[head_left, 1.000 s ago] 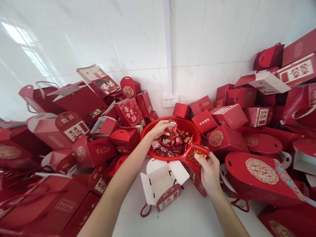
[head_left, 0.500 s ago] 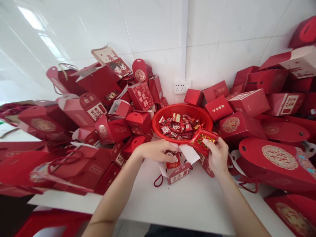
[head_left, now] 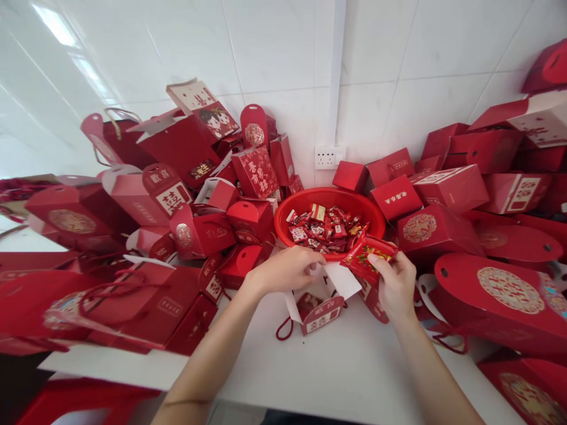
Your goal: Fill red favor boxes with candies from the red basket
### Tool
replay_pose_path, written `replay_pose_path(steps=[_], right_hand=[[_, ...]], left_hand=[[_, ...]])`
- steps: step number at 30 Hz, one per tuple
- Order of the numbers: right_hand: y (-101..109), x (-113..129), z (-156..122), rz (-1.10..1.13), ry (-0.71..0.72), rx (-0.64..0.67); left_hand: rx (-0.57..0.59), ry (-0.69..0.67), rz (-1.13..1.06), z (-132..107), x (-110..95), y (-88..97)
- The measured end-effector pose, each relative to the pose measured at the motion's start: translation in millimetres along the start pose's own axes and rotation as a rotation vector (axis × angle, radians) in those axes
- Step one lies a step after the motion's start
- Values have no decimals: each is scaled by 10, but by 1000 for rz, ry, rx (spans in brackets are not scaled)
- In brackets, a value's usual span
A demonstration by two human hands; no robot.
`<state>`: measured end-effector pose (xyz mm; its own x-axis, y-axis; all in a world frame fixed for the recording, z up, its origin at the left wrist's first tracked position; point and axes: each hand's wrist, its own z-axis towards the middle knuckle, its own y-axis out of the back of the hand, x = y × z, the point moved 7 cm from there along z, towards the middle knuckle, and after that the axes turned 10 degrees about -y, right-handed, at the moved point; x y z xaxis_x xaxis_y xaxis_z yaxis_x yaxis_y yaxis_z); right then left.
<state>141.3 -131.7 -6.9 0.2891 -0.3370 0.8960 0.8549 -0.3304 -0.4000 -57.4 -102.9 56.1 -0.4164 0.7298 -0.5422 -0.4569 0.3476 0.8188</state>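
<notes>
My right hand (head_left: 396, 283) holds a shiny red snack packet (head_left: 370, 254) with gold and green print, thumb on top, at the front right of a red plastic basket (head_left: 280, 227). Wrapped candies (head_left: 330, 229) lie heaped in that basket. In front of it stands a small red gift box (head_left: 325, 313), its white inner flaps spread; something dark red lies inside, too shaded to name. Over the box's back left edge, my left hand (head_left: 295, 268) hovers with loosely bent fingers and nothing visible in them. A red cord loop (head_left: 284, 328) hangs from the box's left side.
Red gift boxes are piled on the left (head_left: 150, 198) and on the right (head_left: 447, 236) of the white table (head_left: 305, 372). Behind the basket is a tiled wall with a power socket (head_left: 326, 157). Part of a red stool (head_left: 88, 401) shows below the left table edge.
My left hand has risen out of the box and moved back a little. The red item under its fingers now lies lower, inside the box. My right hand keeps hold of the packet.
</notes>
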Motion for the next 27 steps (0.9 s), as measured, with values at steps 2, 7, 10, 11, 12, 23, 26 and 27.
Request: replay_pose_path(steps=[2,7,10,11,12,23,26,27], right_hand=[[-7,22,-12,-21,21,10],[-55,59,-44,-73,53,46],[-96,54,-56,-111,36,64],[-108,56,-62,-126,33,68],[-122,63,-71,-141,34,76],[-475,137,-330,-424,110,293],[-590,108,-401,-551,162,388],[-620,83,-416,-590,156,428]], left_hand=[[47,-61,65,-15,-21,-2],[140,-126,-58,-75,-59,4],[294,-129,-132,-111,-98,-135],[341,-119,-135,-121,-106,-185],[384,-107,-130,-130,-112,-230],[268,75,66,-353,4,280],[299,170,77,-437,88,328],[306,185,81,-449,108,326]])
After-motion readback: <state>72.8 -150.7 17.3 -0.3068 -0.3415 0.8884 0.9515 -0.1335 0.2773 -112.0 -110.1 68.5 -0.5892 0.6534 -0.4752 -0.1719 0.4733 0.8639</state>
